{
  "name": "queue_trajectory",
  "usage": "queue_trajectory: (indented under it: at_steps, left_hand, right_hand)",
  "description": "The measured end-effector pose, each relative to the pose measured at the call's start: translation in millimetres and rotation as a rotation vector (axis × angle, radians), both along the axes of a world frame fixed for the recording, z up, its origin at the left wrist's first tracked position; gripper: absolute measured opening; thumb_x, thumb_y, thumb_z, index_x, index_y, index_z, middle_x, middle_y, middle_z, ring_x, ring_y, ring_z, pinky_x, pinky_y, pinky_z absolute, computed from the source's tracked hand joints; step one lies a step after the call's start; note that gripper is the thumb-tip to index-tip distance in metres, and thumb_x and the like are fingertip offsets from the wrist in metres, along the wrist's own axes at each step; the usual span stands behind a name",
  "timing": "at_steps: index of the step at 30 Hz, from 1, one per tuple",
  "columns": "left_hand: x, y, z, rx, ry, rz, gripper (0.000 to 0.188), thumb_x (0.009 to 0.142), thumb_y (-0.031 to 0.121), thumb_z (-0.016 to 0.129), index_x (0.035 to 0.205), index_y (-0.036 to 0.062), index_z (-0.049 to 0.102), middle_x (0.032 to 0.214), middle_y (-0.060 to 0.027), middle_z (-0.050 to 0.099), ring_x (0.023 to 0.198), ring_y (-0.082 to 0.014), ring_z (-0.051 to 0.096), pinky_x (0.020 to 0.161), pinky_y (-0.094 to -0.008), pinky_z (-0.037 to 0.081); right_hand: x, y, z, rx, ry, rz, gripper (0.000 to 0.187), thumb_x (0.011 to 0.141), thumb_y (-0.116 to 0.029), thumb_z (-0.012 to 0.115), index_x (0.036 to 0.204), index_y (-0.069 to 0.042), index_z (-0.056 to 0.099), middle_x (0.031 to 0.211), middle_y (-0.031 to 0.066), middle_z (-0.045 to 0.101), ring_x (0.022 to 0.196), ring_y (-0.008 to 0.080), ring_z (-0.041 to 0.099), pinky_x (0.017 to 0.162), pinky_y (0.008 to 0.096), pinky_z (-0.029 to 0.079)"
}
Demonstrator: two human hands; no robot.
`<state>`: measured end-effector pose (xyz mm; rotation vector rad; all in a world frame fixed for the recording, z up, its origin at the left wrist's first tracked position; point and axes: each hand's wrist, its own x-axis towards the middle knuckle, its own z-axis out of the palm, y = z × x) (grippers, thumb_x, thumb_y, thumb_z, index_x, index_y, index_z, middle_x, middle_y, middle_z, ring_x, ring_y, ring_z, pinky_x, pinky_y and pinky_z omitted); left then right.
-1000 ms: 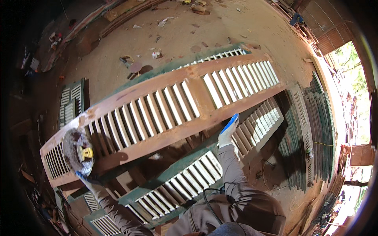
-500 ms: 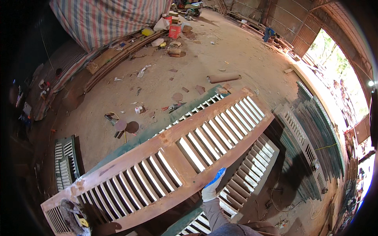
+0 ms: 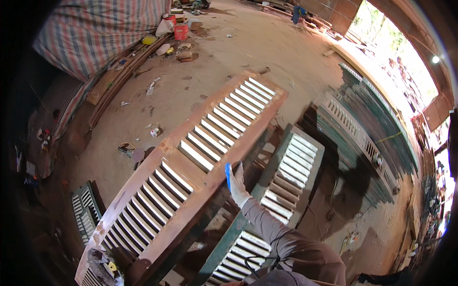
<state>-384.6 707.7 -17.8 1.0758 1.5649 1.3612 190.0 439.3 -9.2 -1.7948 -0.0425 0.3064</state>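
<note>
A long reddish-brown louvered shutter panel [image 3: 193,171] lies slantwise across the middle, with pale slats in two main banks. My right hand [image 3: 236,181], in a white and blue work glove, grips its near long edge close to the middle rail. My left hand is out of view. On the panel's lower left end sits a dusty grey thing with a yellow patch [image 3: 105,267], whose kind I cannot make out. Below the panel, towards me, a dark green louvered shutter [image 3: 257,188] with white slats lies partly under my right forearm.
More green shutters [image 3: 367,128] are stacked at the right. A small green shutter [image 3: 86,209] lies at the left. A power tool with a round disc [image 3: 136,155] rests on the dusty floor. Red buckets [image 3: 181,32] stand near a striped tarp [image 3: 105,33] at the back left.
The brown shutter panel has turned to a steeper slant, its far end swinging left with my right hand on its edge. It now covers the green shutter behind it, and more of the near one shows.
</note>
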Motion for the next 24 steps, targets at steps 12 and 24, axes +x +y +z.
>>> queue_trajectory:
  at_steps: [12,24]
  left_hand:
    - [-74,-72,45,-0.243,-0.382,-0.254,0.027,0.091,0.033,0.055,0.089,0.0090,0.067,0.078,-0.0028,0.066,0.063,-0.0142,0.061,0.056,-0.0260,0.048]
    - [-40,-351,30,-0.480,-0.692,-0.253,0.029,0.085,0.025,0.058,0.100,0.0015,0.065,0.096,-0.0129,0.069,0.085,-0.0256,0.068,0.073,-0.0386,0.057]
  right_hand:
    - [-181,-230,27,-0.486,-0.230,0.512,0.068,0.094,-0.042,0.062,0.143,-0.001,0.039,0.134,0.0260,0.049,0.114,0.0406,0.058,0.099,0.0446,0.046]
    - [-290,-337,87,-0.701,-0.561,0.884,0.069,0.089,-0.044,0.064,0.143,-0.005,0.043,0.135,0.0226,0.048,0.114,0.0400,0.056,0.096,0.0493,0.046]
